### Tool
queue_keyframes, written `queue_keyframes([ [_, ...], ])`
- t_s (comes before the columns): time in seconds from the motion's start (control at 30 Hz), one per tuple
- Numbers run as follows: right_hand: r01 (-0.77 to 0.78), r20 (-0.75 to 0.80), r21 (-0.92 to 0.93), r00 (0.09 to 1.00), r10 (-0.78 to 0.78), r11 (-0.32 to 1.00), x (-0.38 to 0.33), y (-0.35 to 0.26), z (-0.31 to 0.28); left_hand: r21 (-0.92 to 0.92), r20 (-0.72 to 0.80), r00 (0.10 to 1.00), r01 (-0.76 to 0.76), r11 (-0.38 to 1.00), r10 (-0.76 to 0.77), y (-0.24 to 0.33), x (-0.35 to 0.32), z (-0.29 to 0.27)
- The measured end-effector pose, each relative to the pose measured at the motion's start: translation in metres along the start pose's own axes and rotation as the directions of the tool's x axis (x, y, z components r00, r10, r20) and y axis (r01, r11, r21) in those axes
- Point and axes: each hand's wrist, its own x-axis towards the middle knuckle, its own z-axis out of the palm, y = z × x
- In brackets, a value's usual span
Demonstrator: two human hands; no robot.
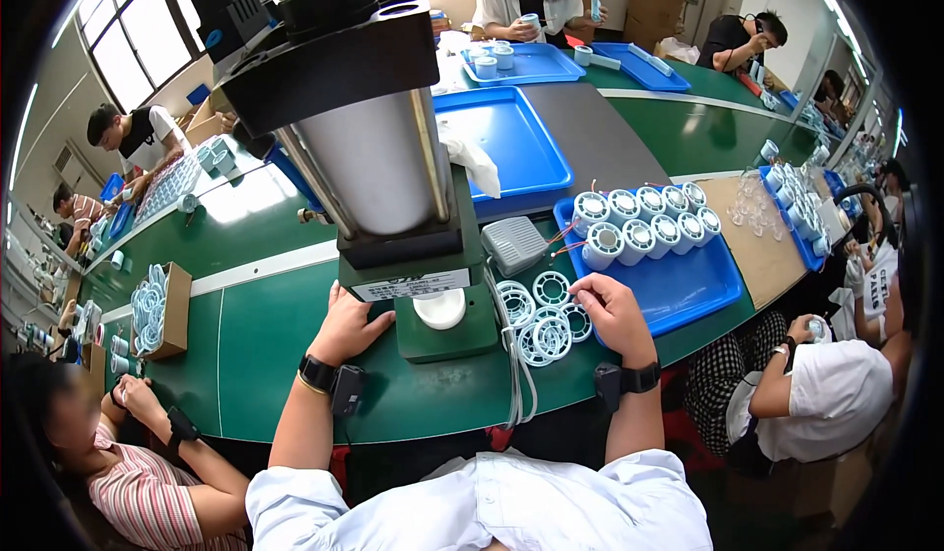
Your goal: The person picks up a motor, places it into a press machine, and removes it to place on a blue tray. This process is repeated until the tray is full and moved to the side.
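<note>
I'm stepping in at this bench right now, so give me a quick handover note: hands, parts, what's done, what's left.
Left hand: flat on the green press base, holding nothing.
Right hand: reaching into the loose pale round plastic rings beside the press.
White round part sits under the press.
Done: white wound spools stand in rows on the blue tray.
Left: the loose rings.

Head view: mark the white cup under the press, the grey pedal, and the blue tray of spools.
white cup point(440, 308), head view, rim top.
grey pedal point(513, 242), head view, top plate.
blue tray point(688, 290), head view, bare floor.
</note>
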Motion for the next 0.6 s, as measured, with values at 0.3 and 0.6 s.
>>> queue_keyframes([
  [0.3,0.04,0.005,-0.028,0.999,-0.04,0.999,0.0009,0.0004,-0.0023,0.082,0.063,0.997,0.044,0.996,-0.049,0.008,0.0015,-0.0057],
  [0.6,0.1,-0.037,-0.009,0.994,-0.1,0.995,0.0004,0.0054,0.0026,0.017,0.025,1.0,0.013,1.0,-0.013,0.0033,-0.0002,-0.003],
])
